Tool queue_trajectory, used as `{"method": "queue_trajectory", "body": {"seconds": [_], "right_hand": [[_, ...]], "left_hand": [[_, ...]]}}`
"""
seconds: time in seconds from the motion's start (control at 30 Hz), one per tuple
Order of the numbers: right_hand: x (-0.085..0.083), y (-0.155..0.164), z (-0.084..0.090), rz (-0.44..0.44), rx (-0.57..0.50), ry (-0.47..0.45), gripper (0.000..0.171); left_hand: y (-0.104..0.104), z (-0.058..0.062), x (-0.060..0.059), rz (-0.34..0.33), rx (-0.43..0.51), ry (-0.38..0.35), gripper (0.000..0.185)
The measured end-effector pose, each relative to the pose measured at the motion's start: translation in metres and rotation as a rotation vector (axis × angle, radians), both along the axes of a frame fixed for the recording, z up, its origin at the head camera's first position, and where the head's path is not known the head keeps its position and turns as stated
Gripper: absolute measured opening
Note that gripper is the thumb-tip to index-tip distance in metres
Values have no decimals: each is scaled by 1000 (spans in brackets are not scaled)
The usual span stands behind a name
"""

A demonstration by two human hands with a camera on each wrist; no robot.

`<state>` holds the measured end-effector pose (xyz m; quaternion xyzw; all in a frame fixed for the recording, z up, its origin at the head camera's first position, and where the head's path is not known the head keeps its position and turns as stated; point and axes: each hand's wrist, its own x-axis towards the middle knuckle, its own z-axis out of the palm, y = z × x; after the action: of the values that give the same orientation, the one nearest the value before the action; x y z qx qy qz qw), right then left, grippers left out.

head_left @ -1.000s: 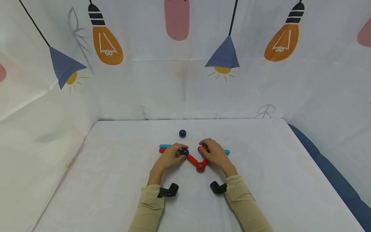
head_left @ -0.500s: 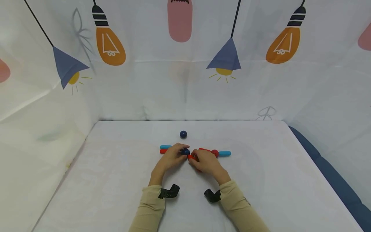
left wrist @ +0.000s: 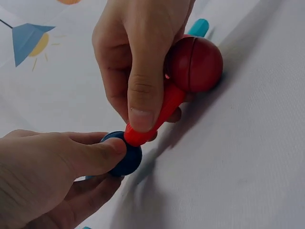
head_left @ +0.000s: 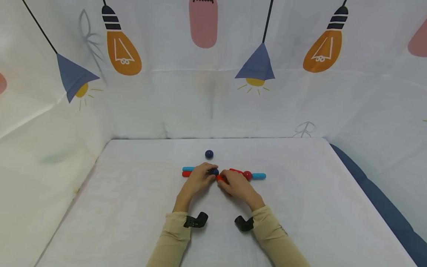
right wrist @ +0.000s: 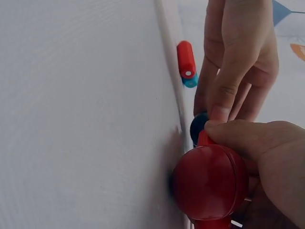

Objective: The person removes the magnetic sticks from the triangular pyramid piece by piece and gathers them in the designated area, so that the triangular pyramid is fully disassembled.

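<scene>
My left hand (head_left: pixel 199 178) pinches a dark blue ball (left wrist: pixel 128 160) between thumb and fingers. Opposite it, my right hand (head_left: pixel 239 185) grips a red rod (left wrist: pixel 167 109) between thumb and fingers. One end of that rod meets the blue ball; at its other end is a larger-looking red ball (right wrist: pixel 207 183), which the right hand hides in the head view. Just behind the right hand lie another red ball (head_left: pixel 247 175), a light blue rod (head_left: pixel 259 175) pointing right from it, and a red rod (head_left: pixel 236 171) at its left.
A second dark blue ball (head_left: pixel 209 154) lies farther back on the white table (head_left: pixel 140 207). Left of the left hand, a light blue rod (head_left: pixel 188 169) and a red rod (head_left: pixel 186 174) lie side by side. A patterned white cloth (head_left: pixel 186 104) hangs behind.
My right hand has come left and closer to me, from the rear red piece to the red rod at the blue ball. My left hand keeps holding that ball.
</scene>
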<state>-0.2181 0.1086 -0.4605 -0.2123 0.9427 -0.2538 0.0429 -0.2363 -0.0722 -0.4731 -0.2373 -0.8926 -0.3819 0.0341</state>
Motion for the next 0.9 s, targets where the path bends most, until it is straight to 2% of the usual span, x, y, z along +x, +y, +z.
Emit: {"method": "queue_trajectory", "body": {"seconds": [0.13,0.23,0.33,0.5,0.73,0.9], "right_hand": [[-1,2,-2,23,-3,-10,22],[-2,2,-3,42,0,-24,25],[-2,1,-3,38,7,-23,25],[0,2,-2,21,41,17,28],[2,8,3,60,28,32,25],[2,19,15,135,-12,-58,23]], "left_hand": [[6,5,-4,98,26,17,34],[8,15,-12,158,47,70,35],[9,28,-24,156,2,112,34],[16,39,-48,129,-161,117,34],[27,34,-69,112,-340,146,33],[33,25,-76,107,-421,136,34]]}}
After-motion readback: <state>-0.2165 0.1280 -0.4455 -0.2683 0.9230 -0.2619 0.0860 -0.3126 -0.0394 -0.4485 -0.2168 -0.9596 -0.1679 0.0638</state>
